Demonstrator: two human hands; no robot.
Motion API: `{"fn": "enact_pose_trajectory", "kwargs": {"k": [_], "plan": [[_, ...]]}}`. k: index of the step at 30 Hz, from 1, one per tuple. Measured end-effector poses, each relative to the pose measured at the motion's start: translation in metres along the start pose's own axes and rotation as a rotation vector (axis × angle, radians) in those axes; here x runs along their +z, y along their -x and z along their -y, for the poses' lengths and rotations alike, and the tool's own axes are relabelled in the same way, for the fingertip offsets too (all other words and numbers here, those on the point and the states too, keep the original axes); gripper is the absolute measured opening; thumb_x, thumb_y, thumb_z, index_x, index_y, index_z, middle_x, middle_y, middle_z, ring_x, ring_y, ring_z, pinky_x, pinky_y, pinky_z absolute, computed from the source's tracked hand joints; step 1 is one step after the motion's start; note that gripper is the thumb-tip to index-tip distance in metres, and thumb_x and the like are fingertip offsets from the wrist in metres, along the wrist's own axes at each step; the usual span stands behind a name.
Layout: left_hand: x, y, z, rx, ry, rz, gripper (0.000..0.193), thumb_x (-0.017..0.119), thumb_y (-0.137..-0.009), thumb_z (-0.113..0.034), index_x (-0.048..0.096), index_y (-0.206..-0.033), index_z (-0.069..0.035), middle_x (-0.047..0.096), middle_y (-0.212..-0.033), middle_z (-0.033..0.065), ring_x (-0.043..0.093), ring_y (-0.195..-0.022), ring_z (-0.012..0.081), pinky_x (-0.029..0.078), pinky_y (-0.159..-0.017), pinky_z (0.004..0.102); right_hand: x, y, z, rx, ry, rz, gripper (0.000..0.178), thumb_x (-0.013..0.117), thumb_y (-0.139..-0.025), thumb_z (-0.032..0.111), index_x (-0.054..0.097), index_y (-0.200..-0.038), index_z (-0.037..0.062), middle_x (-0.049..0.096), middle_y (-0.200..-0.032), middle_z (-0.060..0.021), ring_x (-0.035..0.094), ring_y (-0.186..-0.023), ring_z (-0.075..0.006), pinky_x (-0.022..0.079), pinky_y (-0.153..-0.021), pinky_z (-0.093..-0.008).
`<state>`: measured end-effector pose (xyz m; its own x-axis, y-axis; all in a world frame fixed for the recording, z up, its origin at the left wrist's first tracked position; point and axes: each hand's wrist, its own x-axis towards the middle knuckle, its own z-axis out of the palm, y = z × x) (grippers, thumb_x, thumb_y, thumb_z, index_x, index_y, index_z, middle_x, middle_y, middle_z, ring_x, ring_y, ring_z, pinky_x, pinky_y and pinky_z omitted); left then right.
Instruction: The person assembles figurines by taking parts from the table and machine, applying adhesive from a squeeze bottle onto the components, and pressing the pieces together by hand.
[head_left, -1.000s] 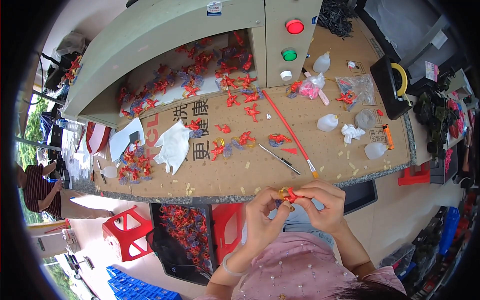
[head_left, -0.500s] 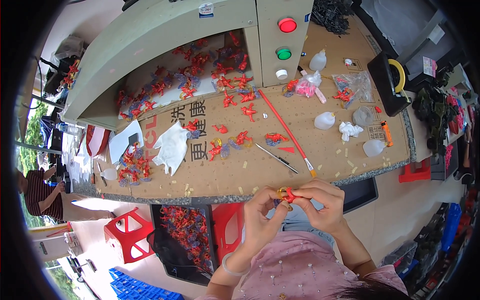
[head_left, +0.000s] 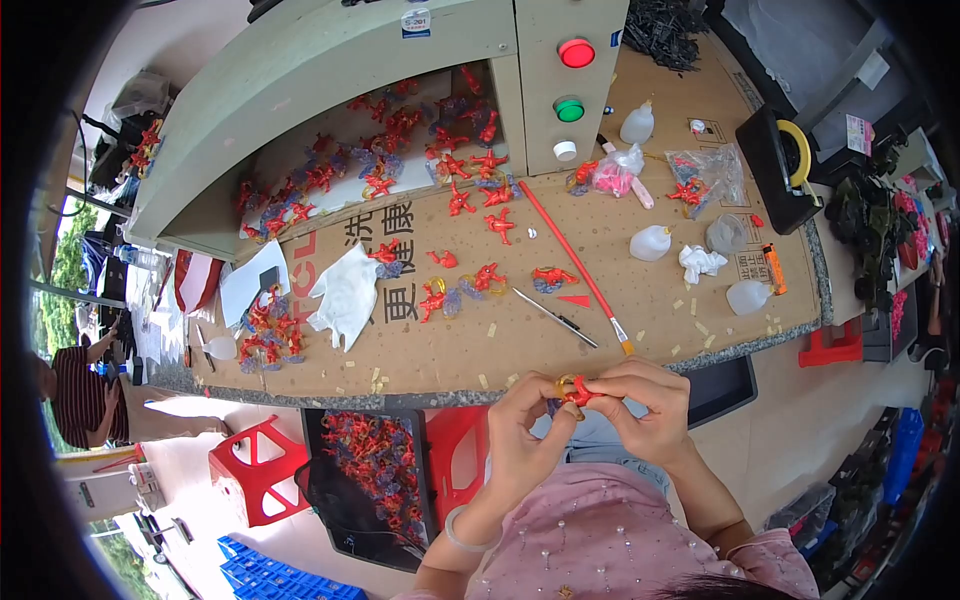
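Just off the table's front edge, a small red plastic figure (head_left: 577,391) with yellow and purple translucent parts is held between both hands. My left hand (head_left: 527,420) pinches its yellow and purple side with thumb and fingers. The red side is gripped by my right hand (head_left: 643,407), thumb and forefinger together. Fingertips hide part of the figure. On the cardboard beyond lie a paintbrush (head_left: 570,255) with a long red handle, a dark pen-like tool (head_left: 556,318) and more red figures (head_left: 488,277).
A grey machine (head_left: 340,60) with an arched opening shelters several red figures. White squeeze bottles (head_left: 650,242), crumpled tissue (head_left: 702,263) and a tape dispenser (head_left: 780,165) stand at right. A white glove (head_left: 345,297) lies left. Below are a black crate of figures (head_left: 370,470) and a red stool (head_left: 257,470).
Both hands stay in nearly the same place with the figure still between them. At far left, another person has shifted a little.
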<state>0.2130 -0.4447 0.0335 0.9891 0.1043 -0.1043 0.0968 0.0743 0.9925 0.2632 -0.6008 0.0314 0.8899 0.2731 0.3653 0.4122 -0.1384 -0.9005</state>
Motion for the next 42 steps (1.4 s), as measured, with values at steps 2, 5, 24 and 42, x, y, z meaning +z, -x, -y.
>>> {"fn": "enact_pose_trajectory", "kwargs": {"k": [2, 5, 24, 42], "plan": [[0.0002, -0.0007, -0.0018, -0.003, 0.001, 0.005, 0.007, 0.058, -0.083, 0.009, 0.059, -0.09, 0.008, 0.056, -0.091, 0.0082, 0.061, -0.08, 0.0123, 0.05, -0.07, 0.0236, -0.0006, 0.0005, -0.0004, 0.008, -0.006, 0.002, 0.015, 0.075, -0.071, 0.0, 0.07, -0.085, -0.003, 0.067, -0.072, -0.0115, 0.064, -0.065, -0.0213, 0.047, -0.061, -0.028], [-0.0003, -0.0009, -0.0012, -0.012, 0.007, 0.006, 0.01, 0.057, -0.082, 0.012, 0.059, -0.09, 0.007, 0.057, -0.091, 0.0085, 0.062, -0.079, 0.0136, 0.05, -0.07, 0.0243, -0.0002, 0.0006, -0.0012, 0.01, -0.012, 0.001, 0.015, 0.075, -0.071, 0.0, 0.07, -0.085, -0.0031, 0.067, -0.072, -0.0116, 0.064, -0.065, -0.021, 0.047, -0.061, -0.0278], [0.0053, -0.0014, -0.0081, 0.25, -0.395, -0.081, 0.015, 0.063, -0.071, 0.008, 0.061, -0.085, 0.004, 0.061, -0.083, 0.0136, 0.062, -0.072, 0.0223, 0.049, -0.066, 0.0277, -0.0021, 0.0009, -0.0019, -0.005, -0.023, -0.02, 0.017, 0.077, -0.069, 0.004, 0.071, -0.084, -0.002, 0.067, -0.072, -0.0096, 0.062, -0.065, -0.0211, 0.047, -0.063, -0.0288], [0.004, -0.001, 0.0001, 0.19, -0.311, -0.077, 0.014, 0.062, -0.071, 0.008, 0.059, -0.084, 0.005, 0.06, -0.081, 0.0135, 0.059, -0.069, 0.02, 0.048, -0.064, 0.0273, -0.0018, 0.0024, -0.003, 0.006, 0.001, -0.024, 0.019, 0.077, -0.066, 0.001, 0.071, -0.083, -0.0021, 0.067, -0.071, -0.0107, 0.063, -0.064, -0.021, 0.047, -0.061, -0.0281]]}}
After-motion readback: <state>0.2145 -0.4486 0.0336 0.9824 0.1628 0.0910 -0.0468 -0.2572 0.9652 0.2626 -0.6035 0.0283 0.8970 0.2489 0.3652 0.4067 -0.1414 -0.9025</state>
